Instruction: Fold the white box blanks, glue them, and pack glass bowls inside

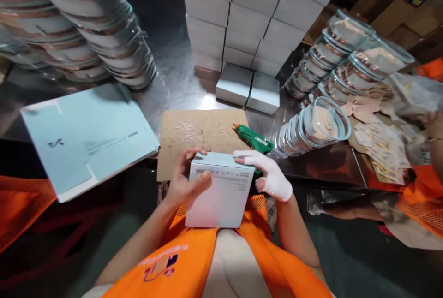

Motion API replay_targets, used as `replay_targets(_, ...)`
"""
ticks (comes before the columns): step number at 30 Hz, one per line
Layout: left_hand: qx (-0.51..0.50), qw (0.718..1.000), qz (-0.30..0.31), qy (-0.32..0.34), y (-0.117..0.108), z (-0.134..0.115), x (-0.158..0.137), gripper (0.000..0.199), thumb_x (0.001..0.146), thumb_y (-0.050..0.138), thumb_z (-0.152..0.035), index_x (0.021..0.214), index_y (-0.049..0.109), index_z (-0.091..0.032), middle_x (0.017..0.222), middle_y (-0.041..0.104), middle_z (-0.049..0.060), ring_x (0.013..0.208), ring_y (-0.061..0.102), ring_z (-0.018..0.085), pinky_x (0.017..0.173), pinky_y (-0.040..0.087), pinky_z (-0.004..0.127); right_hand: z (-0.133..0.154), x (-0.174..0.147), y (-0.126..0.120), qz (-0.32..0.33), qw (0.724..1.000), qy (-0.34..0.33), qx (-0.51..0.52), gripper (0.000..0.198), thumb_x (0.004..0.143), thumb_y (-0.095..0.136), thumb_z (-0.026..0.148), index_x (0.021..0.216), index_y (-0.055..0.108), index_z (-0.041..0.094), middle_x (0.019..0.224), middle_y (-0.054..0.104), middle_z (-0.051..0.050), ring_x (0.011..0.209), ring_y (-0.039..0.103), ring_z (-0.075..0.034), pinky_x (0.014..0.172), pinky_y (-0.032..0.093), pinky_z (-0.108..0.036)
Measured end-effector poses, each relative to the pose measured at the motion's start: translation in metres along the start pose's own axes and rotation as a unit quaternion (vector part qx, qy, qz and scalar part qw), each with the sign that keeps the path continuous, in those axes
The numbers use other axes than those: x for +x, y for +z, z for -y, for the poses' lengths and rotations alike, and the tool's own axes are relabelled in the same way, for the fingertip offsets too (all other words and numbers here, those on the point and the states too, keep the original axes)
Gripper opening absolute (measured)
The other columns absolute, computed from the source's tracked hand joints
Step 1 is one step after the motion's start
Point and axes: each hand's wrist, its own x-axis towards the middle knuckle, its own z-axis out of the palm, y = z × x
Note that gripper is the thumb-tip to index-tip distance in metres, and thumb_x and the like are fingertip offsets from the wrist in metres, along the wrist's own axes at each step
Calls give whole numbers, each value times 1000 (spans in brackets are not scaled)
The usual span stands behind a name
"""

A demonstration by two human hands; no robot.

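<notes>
A pale blue-white cardboard box with small print along its upper edge stands tilted against my body. My bare left hand grips its left side, the thumb on the printed face and fingers over the top. On the right, my right hand, in a white glove with bare fingertips, is closed on the box's upper right corner. Just beyond the box lies a green hot glue gun with an orange tip, partly hidden by the right hand. It rests over the edge of a glue-spotted cardboard sheet.
Flat light-blue box blanks lie at left, below tall wrapped stacks. White boxes rise at the back, two smaller boxes before them. Clear round containers and paper packets sit at right, near another person's arm.
</notes>
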Motion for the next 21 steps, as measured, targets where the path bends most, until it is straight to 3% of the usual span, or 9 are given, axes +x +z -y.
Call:
replay_targets(2,55,998,17,8,-2,-1,-2,31,84,86,-47,93,68,-22,112,65,9,120,67,29,106,55,45,0,3,7,-12,998,-45,-51,50,97,71,60,134,74,27,144,71,-14,136,66,-27,118,50,-47)
replay_targets(4,75,997,15,21,0,-3,-4,29,85,86,-46,85,70,-21,112,64,9,120,65,29,109,53,48,-3,6,16,-36,994,-72,-68,32,102,71,42,131,75,28,140,73,-12,132,68,-24,114,54,-43)
replay_targets(8,83,996,1,20,6,-5,-6,25,88,83,-44,86,72,-22,111,63,8,122,66,29,112,52,49,-9,3,26,-64,993,-65,-73,25,103,69,39,124,79,28,134,77,-11,123,73,-23,108,59,-41)
replay_targets(10,79,997,-3,5,3,-5,-7,31,87,83,-50,101,71,-25,125,64,11,131,63,32,114,52,51,-12,0,25,-83,993,-40,-70,27,103,69,43,121,81,27,133,77,-11,122,74,-24,107,59,-41)
replay_targets(13,93,992,59,-67,-11,-12,-8,88,74,91,-60,148,50,-33,159,49,17,150,51,40,113,54,56,-18,3,22,-179,983,1,-47,26,101,70,44,117,83,27,137,76,-11,127,72,-26,113,56,-45)
replay_targets(14,113,984,94,-104,-17,-16,-9,103,71,92,-60,156,40,-35,164,45,18,150,51,41,112,55,57,-21,7,21,-223,974,16,-36,28,101,71,45,120,82,27,139,75,-11,130,70,-27,116,54,-47)
replay_targets(16,156,964,132,-170,-26,-26,-6,107,74,92,-56,161,34,-35,162,49,19,142,59,41,108,58,58,-25,19,19,-287,957,40,4,47,99,72,52,140,72,28,147,70,-13,139,65,-29,119,51,-49)
replay_targets(19,164,963,68,-200,-39,-38,18,98,76,89,-57,158,44,-32,149,64,16,133,67,39,108,59,56,-26,32,12,-313,947,27,64,85,96,64,71,168,38,33,173,42,-12,157,47,-31,121,50,-49)
replay_targets(21,149,970,7,-191,-49,-39,55,93,72,89,-61,152,54,-26,142,70,14,132,67,40,106,60,52,-26,30,5,-346,937,8,53,84,98,60,72,168,35,34,180,28,-9,162,38,-31,125,46,-49)
